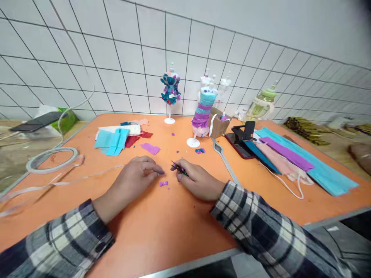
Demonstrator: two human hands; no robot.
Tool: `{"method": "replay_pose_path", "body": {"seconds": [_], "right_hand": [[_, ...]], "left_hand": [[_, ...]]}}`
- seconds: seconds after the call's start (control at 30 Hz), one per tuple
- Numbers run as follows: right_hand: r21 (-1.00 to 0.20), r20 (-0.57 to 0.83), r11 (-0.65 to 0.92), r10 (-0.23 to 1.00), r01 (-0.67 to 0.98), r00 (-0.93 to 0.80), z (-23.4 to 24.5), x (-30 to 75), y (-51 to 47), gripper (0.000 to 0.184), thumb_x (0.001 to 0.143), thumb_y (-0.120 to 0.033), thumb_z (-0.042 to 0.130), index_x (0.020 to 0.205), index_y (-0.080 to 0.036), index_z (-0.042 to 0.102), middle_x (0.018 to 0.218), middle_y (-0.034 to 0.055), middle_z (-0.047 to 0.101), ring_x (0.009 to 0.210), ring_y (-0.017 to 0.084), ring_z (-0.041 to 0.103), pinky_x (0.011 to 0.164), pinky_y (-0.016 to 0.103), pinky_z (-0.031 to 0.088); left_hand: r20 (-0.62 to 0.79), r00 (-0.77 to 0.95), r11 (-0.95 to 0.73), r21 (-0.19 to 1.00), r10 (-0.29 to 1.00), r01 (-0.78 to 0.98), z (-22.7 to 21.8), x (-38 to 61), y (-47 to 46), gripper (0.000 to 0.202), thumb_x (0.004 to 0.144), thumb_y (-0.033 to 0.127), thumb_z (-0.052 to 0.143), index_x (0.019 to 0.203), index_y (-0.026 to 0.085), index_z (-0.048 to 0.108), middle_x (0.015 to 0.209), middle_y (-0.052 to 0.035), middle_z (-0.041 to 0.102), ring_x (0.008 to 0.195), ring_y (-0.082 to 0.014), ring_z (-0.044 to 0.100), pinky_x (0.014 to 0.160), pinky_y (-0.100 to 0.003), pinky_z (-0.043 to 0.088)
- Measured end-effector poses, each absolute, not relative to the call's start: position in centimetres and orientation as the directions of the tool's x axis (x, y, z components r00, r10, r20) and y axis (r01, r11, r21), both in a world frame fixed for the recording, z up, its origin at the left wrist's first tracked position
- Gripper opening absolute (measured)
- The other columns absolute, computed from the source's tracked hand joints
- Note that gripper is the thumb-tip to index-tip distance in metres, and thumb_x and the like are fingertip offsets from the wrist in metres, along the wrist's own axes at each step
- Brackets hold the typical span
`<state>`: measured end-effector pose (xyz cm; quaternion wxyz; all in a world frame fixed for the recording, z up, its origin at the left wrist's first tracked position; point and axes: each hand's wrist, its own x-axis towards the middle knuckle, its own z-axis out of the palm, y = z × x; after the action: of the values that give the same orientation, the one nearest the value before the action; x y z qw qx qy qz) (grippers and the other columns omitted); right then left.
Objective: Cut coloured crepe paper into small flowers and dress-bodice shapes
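Note:
My right hand (198,179) is closed around a small pair of dark scissors (180,169), its pointed tip directed up and left. Across a narrow gap, my left hand (137,175) has its thumb and fingertips drawn together; whatever may be between them is too small to make out. On the orange table just below the fingertips lies a small purple fabric bow (164,183). A purple strip of fabric (150,148) rests beyond my left hand. Small teal and purple pieces (199,151) sit beyond my right hand.
Two decorated mini dress forms, one with teal pieces (170,90) and one wrapped in blue and purple (203,112), stand at the back. Blue cloth (113,141) and a tape roll (53,159) are left. Right are a phone (239,146), long fabric strips (307,162) and a bottle (262,104).

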<state>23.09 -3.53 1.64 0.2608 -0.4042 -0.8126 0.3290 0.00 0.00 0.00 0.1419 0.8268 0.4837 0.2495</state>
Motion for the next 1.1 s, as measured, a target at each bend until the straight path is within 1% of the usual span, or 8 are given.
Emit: {"method": "replay_pose_path", "body": {"seconds": [0.13, 0.3, 0.4, 0.5, 0.6, 0.8, 0.97, 1.1], "right_hand": [[-0.792, 0.217, 0.417, 0.875, 0.445, -0.432, 0.7, 22.7, -2.9, 0.022, 0.096, -0.024, 0.049, 0.107, -0.017, 0.067, 0.106, 0.0071, 0.057, 0.098, 0.018, 0.055, 0.091, 0.035, 0.045], [-0.924, 0.130, 0.235, 0.935, 0.301, -0.329, 0.9, 22.9, -2.5, 0.026, 0.097, -0.029, 0.048, 0.102, -0.018, 0.071, 0.091, 0.0029, 0.057, 0.089, 0.015, 0.056, 0.089, 0.032, 0.045], [-0.986, 0.036, 0.087, 0.944, 0.143, -0.328, 0.6, 23.0, -2.3, 0.024, 0.094, -0.032, 0.051, 0.098, -0.016, 0.069, 0.079, -0.0006, 0.057, 0.070, 0.010, 0.054, 0.069, 0.024, 0.045], [-0.999, -0.050, -0.051, 0.941, 0.005, -0.336, 0.1, 22.9, -2.2, 0.026, 0.085, -0.037, 0.063, 0.102, -0.017, 0.061, 0.068, -0.0061, 0.053, 0.046, 0.006, 0.045, 0.046, 0.020, 0.037], [-0.989, -0.052, -0.099, 0.926, -0.108, -0.374, 0.1, 22.8, -2.3, 0.036, 0.075, -0.040, 0.074, 0.095, -0.018, 0.055, 0.064, -0.0069, 0.058, 0.042, 0.007, 0.051, 0.041, 0.020, 0.041], [-0.968, -0.059, -0.147, 0.921, -0.202, -0.385, 0.8, 22.3, -2.9, 0.042, 0.062, -0.042, 0.084, 0.078, -0.016, 0.055, 0.060, -0.0020, 0.065, 0.047, 0.009, 0.060, 0.047, 0.019, 0.049], [-0.970, -0.035, -0.105, 0.953, -0.220, -0.300, 0.7, 22.7, -2.1, 0.038, 0.062, -0.043, 0.083, 0.077, -0.016, 0.060, 0.055, -0.0050, 0.060, 0.045, 0.009, 0.056, 0.046, 0.021, 0.049], [-0.996, 0.023, 0.010, 0.989, -0.094, -0.143, 0.2, 24.3, -0.7, 0.028, 0.075, -0.041, 0.072, 0.089, -0.017, 0.069, 0.079, 0.0014, 0.072, 0.046, 0.007, 0.051, 0.047, 0.023, 0.047]], "left_hand": [[0.128, 0.352, -0.361, 0.558, 0.927, 0.747, 0.4, 0.3, -0.7, 0.034, 0.082, 0.042, 0.058, 0.102, 0.025, 0.079, 0.088, -0.0040, 0.077, 0.078, -0.0235, 0.069, 0.070, -0.034, 0.053], [0.082, 0.311, -0.295, 0.602, 0.947, 0.742, 0.3, 0.6, -0.9, 0.034, 0.086, 0.041, 0.054, 0.107, 0.026, 0.076, 0.108, -0.0032, 0.079, 0.096, -0.0259, 0.072, 0.088, -0.036, 0.054], [0.087, 0.296, -0.281, 0.636, 0.951, 0.719, 0.0, 0.5, -0.9, 0.043, 0.085, 0.033, 0.050, 0.123, 0.023, 0.068, 0.111, -0.0050, 0.078, 0.099, -0.0254, 0.072, 0.089, -0.037, 0.056], [0.109, 0.313, -0.318, 0.558, 0.944, 0.766, 0.5, 0.4, -1.0, 0.050, 0.088, 0.032, 0.046, 0.135, 0.024, 0.060, 0.108, -0.0060, 0.077, 0.095, -0.0256, 0.071, 0.084, -0.038, 0.055], [0.202, 0.297, -0.357, 0.427, 0.933, 0.831, 1.6, 0.4, -1.5, 0.051, 0.092, 0.041, 0.044, 0.139, 0.025, 0.057, 0.091, -0.0060, 0.074, 0.081, -0.0256, 0.068, 0.074, -0.037, 0.052], [0.086, 0.510, -0.430, 0.666, 0.856, 0.610, 2.3, 1.9, -3.5, 0.047, 0.085, 0.052, 0.057, 0.120, 0.022, 0.064, 0.098, -0.0049, 0.073, 0.084, -0.0231, 0.066, 0.073, -0.030, 0.052], [0.023, 0.533, -0.419, 0.647, 0.846, 0.637, 3.2, 1.7, -3.6, 0.035, 0.090, 0.048, 0.048, 0.104, 0.026, 0.072, 0.092, -0.0015, 0.077, 0.084, -0.0242, 0.069, 0.074, -0.030, 0.053], [0.090, 0.366, -0.346, 0.588, 0.926, 0.731, 4.7, -3.6, -4.1, 0.042, 0.085, 0.057, 0.055, 0.108, 0.028, 0.074, 0.099, -0.0011, 0.078, 0.091, -0.0283, 0.070, 0.082, -0.036, 0.055]]}}
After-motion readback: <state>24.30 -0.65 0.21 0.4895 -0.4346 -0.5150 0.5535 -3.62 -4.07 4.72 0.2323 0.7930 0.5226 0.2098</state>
